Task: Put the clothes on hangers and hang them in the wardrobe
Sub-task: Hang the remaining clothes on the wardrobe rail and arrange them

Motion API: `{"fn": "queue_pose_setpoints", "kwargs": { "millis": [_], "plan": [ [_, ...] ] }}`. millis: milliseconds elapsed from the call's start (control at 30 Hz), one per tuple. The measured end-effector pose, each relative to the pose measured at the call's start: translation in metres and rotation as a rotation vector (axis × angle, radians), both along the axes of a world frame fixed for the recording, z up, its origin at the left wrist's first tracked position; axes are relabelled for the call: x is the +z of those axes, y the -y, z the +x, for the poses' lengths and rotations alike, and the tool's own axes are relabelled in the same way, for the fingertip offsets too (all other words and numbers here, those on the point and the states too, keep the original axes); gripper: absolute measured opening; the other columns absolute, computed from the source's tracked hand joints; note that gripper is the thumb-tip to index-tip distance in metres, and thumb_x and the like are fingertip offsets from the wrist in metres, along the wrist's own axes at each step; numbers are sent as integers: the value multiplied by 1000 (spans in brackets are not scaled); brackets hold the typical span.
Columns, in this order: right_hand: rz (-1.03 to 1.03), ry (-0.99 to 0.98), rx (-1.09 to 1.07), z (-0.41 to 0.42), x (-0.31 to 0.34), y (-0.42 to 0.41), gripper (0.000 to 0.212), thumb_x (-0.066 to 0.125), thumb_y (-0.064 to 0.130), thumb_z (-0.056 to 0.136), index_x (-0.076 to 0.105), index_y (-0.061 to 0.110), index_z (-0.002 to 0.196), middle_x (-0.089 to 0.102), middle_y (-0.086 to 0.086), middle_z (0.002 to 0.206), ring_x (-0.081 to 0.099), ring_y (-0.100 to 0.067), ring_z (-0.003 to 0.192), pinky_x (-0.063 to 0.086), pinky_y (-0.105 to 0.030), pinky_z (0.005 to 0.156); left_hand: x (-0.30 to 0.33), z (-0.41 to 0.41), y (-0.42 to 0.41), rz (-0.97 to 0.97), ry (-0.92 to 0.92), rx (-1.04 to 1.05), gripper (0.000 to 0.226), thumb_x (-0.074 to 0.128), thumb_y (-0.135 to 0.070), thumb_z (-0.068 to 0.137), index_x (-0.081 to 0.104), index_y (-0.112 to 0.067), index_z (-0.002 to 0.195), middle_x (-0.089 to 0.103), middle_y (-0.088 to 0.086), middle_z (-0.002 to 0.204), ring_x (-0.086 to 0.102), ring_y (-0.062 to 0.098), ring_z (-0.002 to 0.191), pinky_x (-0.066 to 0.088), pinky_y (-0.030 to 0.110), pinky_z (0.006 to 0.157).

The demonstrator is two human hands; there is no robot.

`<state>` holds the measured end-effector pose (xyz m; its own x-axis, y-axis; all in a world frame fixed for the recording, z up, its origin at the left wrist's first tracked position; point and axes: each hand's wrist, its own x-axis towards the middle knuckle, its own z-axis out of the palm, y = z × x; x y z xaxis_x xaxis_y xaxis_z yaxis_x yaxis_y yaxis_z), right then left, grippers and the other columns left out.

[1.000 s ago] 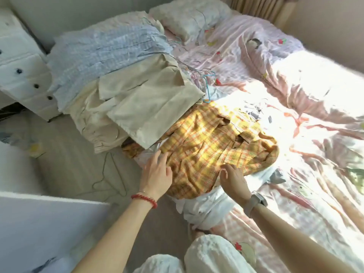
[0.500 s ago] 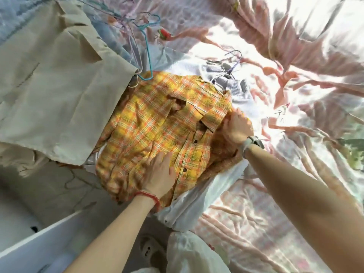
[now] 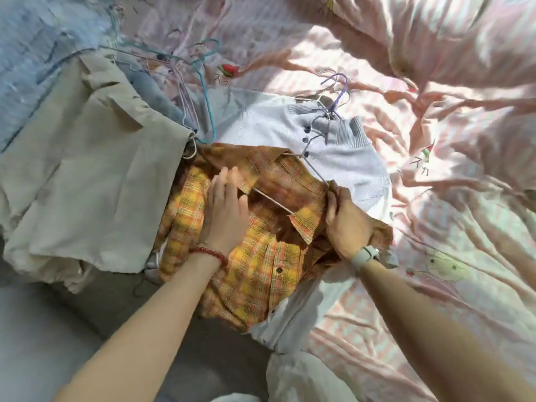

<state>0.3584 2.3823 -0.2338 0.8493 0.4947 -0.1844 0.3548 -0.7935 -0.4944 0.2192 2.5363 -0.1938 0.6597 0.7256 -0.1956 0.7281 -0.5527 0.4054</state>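
While the plaid shirt lies half-opened on the bed, the risks below are judged from how things sit.

Shirt: the yellow-orange plaid shirt (image 3: 255,256) lies collar-up at the bed's (image 3: 435,285) near edge, its lower part hanging over the edge toward the floor.
Hanger: a thin wire hanger (image 3: 293,181) lies across the open collar, one arm tucked into the shirt's shoulder at the person's right, the hook end resting on the pale knit top (image 3: 290,132) behind.
Left hand: the left hand (image 3: 224,211) lies flat with fingers spread, pressing the shirt's left front down beside the collar.
Right hand: the right hand (image 3: 346,224) has its fingers curled round the right shoulder cloth, where the hanger's end goes in.
Risk, slip-out: the left shoulder is not yet over the hanger; lifting now would probably let the shirt slide off that side.
Risk, snag: the hook lies close to the purple hanger (image 3: 338,94) in the knit top, so a pull could drag both.
Risk, tangle: loose wire hangers (image 3: 200,82) sit just beyond the beige garment (image 3: 87,175); a sweeping lift may catch them.
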Motion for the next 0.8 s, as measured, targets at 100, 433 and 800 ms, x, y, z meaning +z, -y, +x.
{"fn": "queue_pose_setpoints", "kwargs": {
  "millis": [100,433,800],
  "plan": [
    [75,186,38,-9,13,36,27,42,37,91,59,16,93,63,-10,58,60,-32,48,34,-25,45,7,26,-21,222,-189,-176,55,41,-18,94,21,-16,145,14,10,154,6,30,142,7,51,111],
    [54,275,179,-25,26,82,33,42,35,89,63,11,83,60,-9,62,56,-28,53,42,-30,47,30,-30,8,-211,-215,-404,26,42,-23,96,55,-19,119,65,8,112,58,29,102,42,33,78],
    [63,82,568,-108,42,16,30,45,36,89,62,12,93,67,-8,81,56,-30,79,31,-39,77,49,-205,58,-185,-201,160,31,37,-33,98,54,-20,120,66,16,108,59,36,102,43,38,81]
  ]
}}
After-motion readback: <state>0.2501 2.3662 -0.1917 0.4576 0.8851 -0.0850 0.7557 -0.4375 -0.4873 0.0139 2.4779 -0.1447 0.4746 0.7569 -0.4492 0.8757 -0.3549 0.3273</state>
